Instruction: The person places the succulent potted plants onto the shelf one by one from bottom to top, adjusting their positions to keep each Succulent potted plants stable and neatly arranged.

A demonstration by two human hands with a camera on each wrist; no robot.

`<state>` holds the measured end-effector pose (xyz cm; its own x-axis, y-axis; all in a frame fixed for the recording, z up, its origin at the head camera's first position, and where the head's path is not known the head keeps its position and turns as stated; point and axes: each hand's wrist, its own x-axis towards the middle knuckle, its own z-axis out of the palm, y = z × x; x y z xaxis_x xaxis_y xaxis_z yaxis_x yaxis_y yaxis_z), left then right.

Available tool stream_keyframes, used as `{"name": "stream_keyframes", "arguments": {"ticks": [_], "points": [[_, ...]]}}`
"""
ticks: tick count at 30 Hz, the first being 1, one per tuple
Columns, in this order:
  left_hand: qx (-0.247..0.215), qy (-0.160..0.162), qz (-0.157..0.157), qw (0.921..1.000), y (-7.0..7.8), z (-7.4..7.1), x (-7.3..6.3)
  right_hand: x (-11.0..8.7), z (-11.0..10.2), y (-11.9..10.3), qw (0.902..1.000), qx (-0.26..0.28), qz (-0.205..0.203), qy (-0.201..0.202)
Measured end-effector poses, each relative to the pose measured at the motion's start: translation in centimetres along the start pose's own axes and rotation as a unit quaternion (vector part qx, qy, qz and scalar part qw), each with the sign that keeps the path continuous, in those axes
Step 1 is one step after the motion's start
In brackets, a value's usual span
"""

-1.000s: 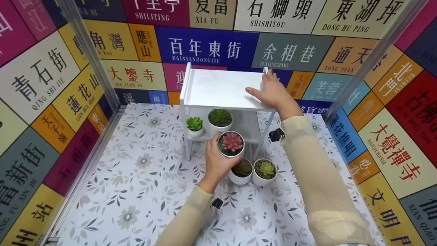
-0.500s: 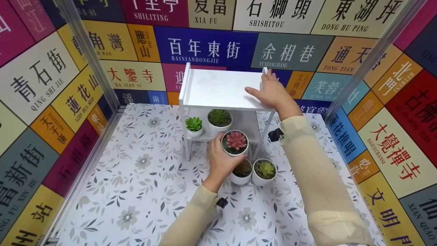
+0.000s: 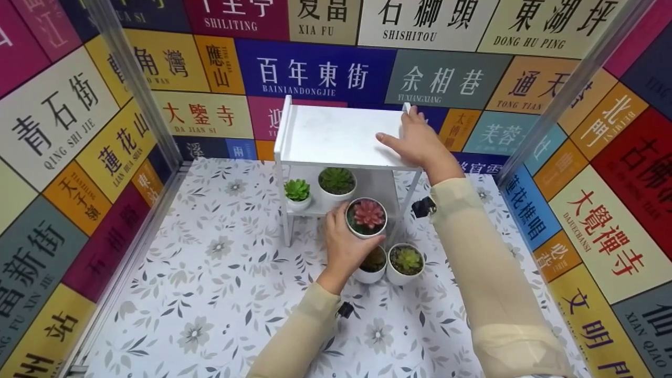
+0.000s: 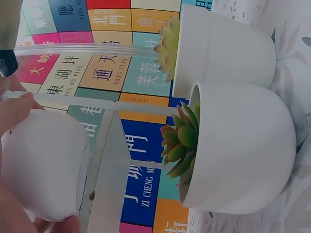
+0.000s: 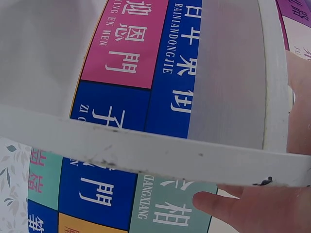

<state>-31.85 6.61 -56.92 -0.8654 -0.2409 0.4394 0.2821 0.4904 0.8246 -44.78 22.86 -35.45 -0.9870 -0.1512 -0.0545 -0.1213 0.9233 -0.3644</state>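
My left hand [image 3: 346,249] holds a white pot with a pink succulent [image 3: 368,215], fingers and thumb around its sides. In the left wrist view the white pot [image 4: 46,160] is seen from its side, its plant hidden. It is raised in front of the lower board of a white two-tier shelf [image 3: 336,134]. My right hand [image 3: 422,144] grips the shelf's upper right side, thumb lying on the top board and fingers over the side rail. Behind the left hand, a small bright-green succulent [image 3: 297,194] and a larger green succulent [image 3: 337,185] stand on the lower board.
Two more potted succulents stand together on the floral tablecloth [image 3: 194,294]: a reddish-green one [image 4: 243,150], partly behind the left hand, and a yellow-green one [image 3: 406,263]. Walls covered with coloured sign panels [image 3: 315,71] enclose the table at the back and sides.
My left hand has carried the pink succulent's pot to the right, along the front of the lower board. The right hand has stayed on the shelf. Other pots have not moved.
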Motion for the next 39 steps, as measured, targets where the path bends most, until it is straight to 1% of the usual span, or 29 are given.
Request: {"name": "stream_keyframes", "arguments": {"ticks": [4, 12, 16, 20, 23, 30, 33, 36, 39], "points": [[0.007, 0.003, 0.0, 1.0, 0.4, 0.3, 0.0, 0.0, -0.1, 0.0, 1.0, -0.001, 0.001, 0.0], [0.024, 0.023, 0.009, 0.9994, 0.9, 0.6, 0.1, 0.0, -0.1, 0.0, 1.0, -0.001, -0.003, 0.001], [0.03, 0.024, 0.012, 0.9992, 1.1, 0.8, 0.2, 0.1, -0.1, 0.1, 1.0, 0.001, 0.0, 0.001], [0.04, 0.023, 0.016, 0.9988, 1.1, 1.0, 0.2, 0.1, 0.0, 0.1, 1.0, 0.004, 0.006, 0.002], [0.039, 0.027, 0.02, 0.9987, 1.0, 1.2, 0.3, 0.1, 0.1, 0.1, 1.0, 0.005, 0.003, 0.004], [0.032, 0.033, 0.012, 0.9988, 0.9, 1.5, 0.4, 0.1, 0.0, 0.1, 1.0, 0.003, 0.0, 0.005], [0.033, 0.039, 0.018, 0.9985, 1.0, 1.6, 0.6, 0.1, 0.0, 0.1, 1.0, 0.004, 0.004, 0.006], [0.04, 0.049, 0.028, 0.9976, 1.0, 1.6, 0.7, 0.1, 0.1, 0.1, 0.9999, 0.008, 0.008, 0.007], [0.049, 0.057, 0.031, 0.9967, 1.0, 1.7, 0.7, 0.1, 0.2, 0.1, 0.9999, 0.01, 0.008, 0.009]]}}
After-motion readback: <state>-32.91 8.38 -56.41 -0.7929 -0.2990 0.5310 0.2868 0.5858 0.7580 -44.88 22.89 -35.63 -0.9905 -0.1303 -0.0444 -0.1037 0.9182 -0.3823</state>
